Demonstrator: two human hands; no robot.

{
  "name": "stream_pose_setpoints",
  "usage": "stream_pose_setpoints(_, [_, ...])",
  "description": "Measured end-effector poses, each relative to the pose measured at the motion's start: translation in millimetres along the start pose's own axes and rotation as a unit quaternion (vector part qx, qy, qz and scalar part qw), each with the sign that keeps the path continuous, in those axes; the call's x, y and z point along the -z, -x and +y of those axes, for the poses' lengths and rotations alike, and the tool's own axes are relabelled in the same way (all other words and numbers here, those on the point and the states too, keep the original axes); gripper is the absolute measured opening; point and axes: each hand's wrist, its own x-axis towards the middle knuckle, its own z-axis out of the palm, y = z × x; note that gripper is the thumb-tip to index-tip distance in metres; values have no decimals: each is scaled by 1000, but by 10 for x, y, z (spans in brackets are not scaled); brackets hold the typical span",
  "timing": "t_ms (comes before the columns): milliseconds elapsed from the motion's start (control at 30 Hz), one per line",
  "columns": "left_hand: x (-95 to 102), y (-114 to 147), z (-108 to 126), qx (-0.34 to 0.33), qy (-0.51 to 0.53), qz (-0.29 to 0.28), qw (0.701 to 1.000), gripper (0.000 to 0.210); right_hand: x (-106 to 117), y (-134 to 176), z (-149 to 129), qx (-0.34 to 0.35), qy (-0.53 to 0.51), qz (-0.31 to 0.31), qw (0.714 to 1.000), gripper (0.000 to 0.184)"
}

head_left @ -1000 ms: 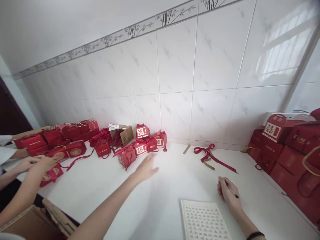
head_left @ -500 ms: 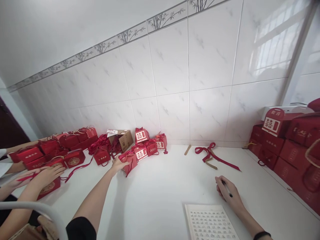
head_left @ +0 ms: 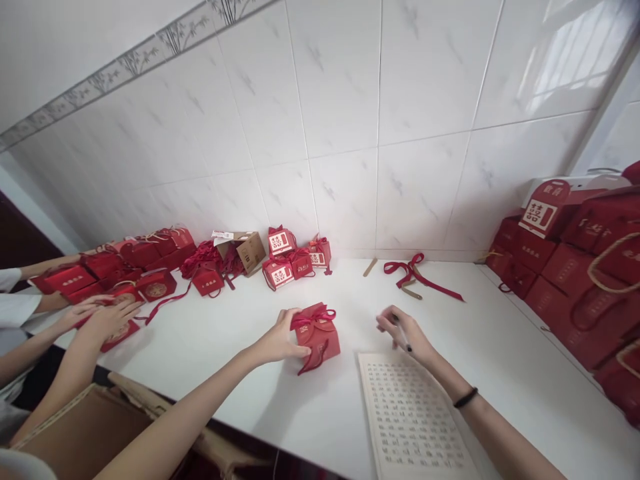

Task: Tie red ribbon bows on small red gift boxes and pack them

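Note:
My left hand [head_left: 283, 340] grips a small red gift box [head_left: 323, 337] by its left side, thumb in front. A red ribbon bow is tied on top of the box, and a loose ribbon end hangs down its front. To the right, my right hand [head_left: 406, 337] is closed around a dark pen [head_left: 403, 335], raised just past the top of a sheet of paper [head_left: 410, 413]. Rows of handwritten characters cover the sheet. Beyond that hand lie a loose red ribbon bow [head_left: 411, 270] and a short gold strip [head_left: 370, 267].
Small red boxes [head_left: 280, 273] with white labels cluster near the wall, beside an open cardboard carton [head_left: 250, 252] and red ribbons. Stacked red boxes [head_left: 565, 280] line the right side. At left, another person's hands [head_left: 113, 319] work among red boxes. A cardboard box [head_left: 85, 427] stands below the table edge.
My left hand has brought the red gift box from the cluster toward me and to the right. My right hand, still with the pen, has shifted left above the paper. The view has tilted down.

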Motion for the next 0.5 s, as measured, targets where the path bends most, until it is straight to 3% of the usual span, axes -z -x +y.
stream_pose_setpoints(67, [-79, 74, 220, -18, -15, -42, 999, 91, -87, -22, -255, 7, 9, -86, 996, 41])
stream_pose_setpoints(167, [-57, 104, 459, -18, -44, -109, 993, 99, -110, -117, -550, -22, 67, -150, 986, 35])
stream_pose_setpoints(233, [10, 91, 510, 6, -12, -110, 994, 99, -83, -192, -653, -34, 97, -158, 982, 31])
stream_pose_setpoints(367, [116, 71, 433, 80, 98, -32, 991, 71, -85, -292, -663, -24, 103, -125, 987, 28])
stream_pose_setpoints(500, [110, 88, 379, 128, 71, -138, 980, 63, -201, -341, -549, -14, 81, -131, 988, 28])
